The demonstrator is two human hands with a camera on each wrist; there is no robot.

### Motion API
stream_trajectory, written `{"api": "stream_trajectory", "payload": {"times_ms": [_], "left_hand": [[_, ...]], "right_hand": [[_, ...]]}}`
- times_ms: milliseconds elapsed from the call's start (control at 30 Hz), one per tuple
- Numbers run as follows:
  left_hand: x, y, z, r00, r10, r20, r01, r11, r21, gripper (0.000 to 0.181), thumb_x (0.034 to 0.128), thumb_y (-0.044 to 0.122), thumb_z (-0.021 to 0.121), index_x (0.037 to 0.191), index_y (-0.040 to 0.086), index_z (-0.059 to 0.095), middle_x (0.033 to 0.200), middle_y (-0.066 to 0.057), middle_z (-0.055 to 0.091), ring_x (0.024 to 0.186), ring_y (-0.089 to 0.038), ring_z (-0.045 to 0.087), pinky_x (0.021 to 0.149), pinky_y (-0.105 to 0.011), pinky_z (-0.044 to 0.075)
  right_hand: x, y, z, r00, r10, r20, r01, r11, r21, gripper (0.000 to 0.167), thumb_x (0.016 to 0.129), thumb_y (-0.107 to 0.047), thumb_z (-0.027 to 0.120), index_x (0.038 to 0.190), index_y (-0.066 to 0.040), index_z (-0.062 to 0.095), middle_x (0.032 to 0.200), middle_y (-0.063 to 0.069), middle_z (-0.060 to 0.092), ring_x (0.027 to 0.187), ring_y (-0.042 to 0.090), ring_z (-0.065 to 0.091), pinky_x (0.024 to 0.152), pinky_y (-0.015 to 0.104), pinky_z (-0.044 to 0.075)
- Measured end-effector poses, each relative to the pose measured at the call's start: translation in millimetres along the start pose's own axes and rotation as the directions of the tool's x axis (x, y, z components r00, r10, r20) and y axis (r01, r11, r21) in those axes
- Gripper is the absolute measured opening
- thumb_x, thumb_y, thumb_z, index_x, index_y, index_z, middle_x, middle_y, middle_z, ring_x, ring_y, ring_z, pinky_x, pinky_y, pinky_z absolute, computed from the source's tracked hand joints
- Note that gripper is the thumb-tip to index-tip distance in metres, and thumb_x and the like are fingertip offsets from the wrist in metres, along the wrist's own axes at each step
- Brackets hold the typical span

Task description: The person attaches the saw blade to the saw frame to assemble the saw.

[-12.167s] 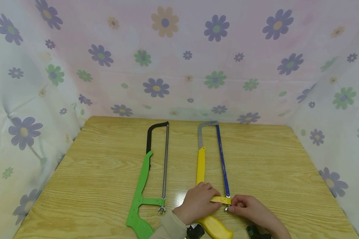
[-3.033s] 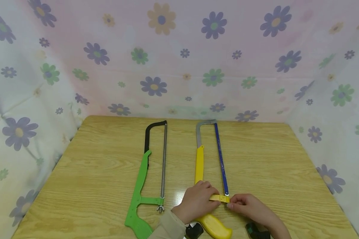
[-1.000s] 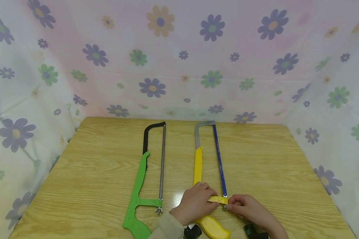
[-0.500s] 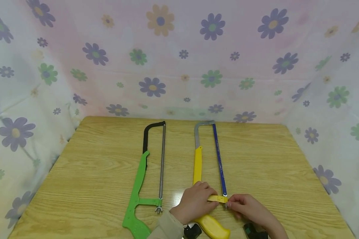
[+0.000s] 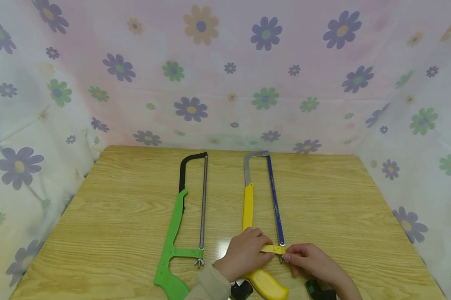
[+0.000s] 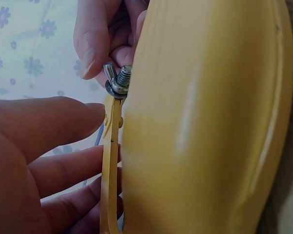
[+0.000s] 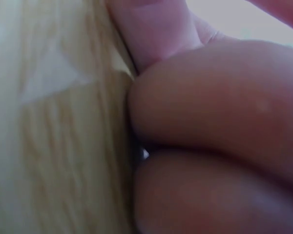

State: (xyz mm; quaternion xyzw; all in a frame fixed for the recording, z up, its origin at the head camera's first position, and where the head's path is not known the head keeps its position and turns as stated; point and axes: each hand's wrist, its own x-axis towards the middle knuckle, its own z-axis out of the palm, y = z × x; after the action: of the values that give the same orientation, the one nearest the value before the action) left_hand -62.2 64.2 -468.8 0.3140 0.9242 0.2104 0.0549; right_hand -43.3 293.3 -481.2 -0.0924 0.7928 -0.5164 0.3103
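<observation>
A hacksaw with a yellow handle (image 5: 265,284), silver front frame and blue blade (image 5: 275,200) lies flat on the table. My left hand (image 5: 245,255) holds it near the yellow cross arm (image 5: 273,249); in the left wrist view, thumb and fingers lie on either side of that arm. At the arm's end sits a metal wing nut (image 6: 118,82) on a threaded bolt. Fingertips of my right hand (image 5: 315,262) are at this nut, thumb and fingers bent around it. The right wrist view shows only curled fingers (image 7: 219,97) close to the wood; the nut is hidden there.
A second hacksaw, with a green handle (image 5: 170,250), black frame and grey blade, lies to the left on the wooden table (image 5: 109,225). Its own wing nut (image 5: 199,262) faces the near edge. Flowered cloth (image 5: 218,83) surrounds the table at the back and sides.
The right fingertips shift slightly around the wing nut, which is hidden 3 s ago and partly visible now. The left hand and both hacksaws stay put; the head view drifts a little.
</observation>
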Motion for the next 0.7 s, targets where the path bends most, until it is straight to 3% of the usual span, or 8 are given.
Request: {"api": "stream_trajectory", "payload": {"times_ms": [533, 700], "left_hand": [[0.3, -0.9, 0.0, 1.0, 0.002, 0.003, -0.002, 1.0, -0.009, 0.024, 0.0839, 0.048, 0.054, 0.099, 0.033, 0.064, 0.089, 0.017, 0.05, 0.079, -0.002, 0.043, 0.057, -0.018, 0.037], [0.0, -0.8, -0.3, 1.0, 0.001, -0.002, -0.001, 1.0, -0.005, 0.024, 0.0838, 0.048, 0.054, 0.1, 0.033, 0.064, 0.089, 0.017, 0.05, 0.08, -0.002, 0.044, 0.057, -0.018, 0.037]], "right_hand": [[0.0, -1.9, -0.1, 1.0, 0.001, 0.014, 0.0, 0.999, -0.043, 0.026, 0.09, -0.031, 0.051, 0.094, -0.008, 0.062, 0.06, 0.0, 0.054, 0.047, 0.004, 0.038, 0.043, 0.023, 0.033], [-0.3, -5.3, 2.3, 1.0, -0.002, -0.016, 0.001, 0.999, -0.054, 0.026, 0.088, -0.031, 0.054, 0.093, -0.006, 0.06, 0.059, -0.001, 0.05, 0.045, 0.005, 0.037, 0.042, 0.022, 0.032]]}}
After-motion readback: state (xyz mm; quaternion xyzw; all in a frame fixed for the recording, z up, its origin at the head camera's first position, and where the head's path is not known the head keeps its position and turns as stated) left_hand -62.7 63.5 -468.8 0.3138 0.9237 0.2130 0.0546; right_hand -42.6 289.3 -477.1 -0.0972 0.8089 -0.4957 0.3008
